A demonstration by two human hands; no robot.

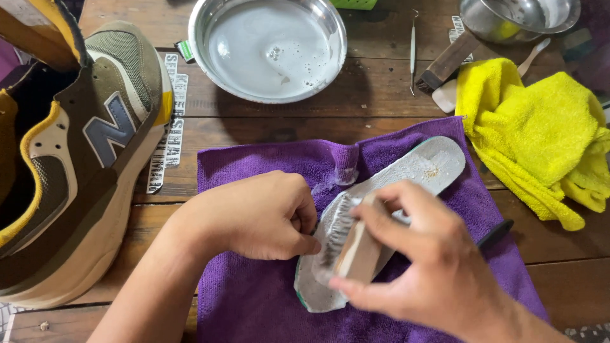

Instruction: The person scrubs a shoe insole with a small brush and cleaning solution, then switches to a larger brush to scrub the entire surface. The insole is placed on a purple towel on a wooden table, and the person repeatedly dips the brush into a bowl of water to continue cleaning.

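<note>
A grey shoe insole (427,166) lies diagonally on a purple cloth (254,298) spread over the wooden table. My right hand (419,260) grips a wooden-backed brush (356,251) whose bristles rest on the insole's soapy lower half. My left hand (260,216) has its fingers curled, pinching the insole's left edge and pressing it onto the cloth. The insole's heel end is partly hidden under the brush and my right hand.
A brown, olive and yellow sneaker (70,159) stands at the left. At the back stands a metal bowl of soapy water (270,47). A yellow towel (540,136) lies right, with a second metal bowl (518,18), another brush (448,62) and a metal pick (412,47) behind.
</note>
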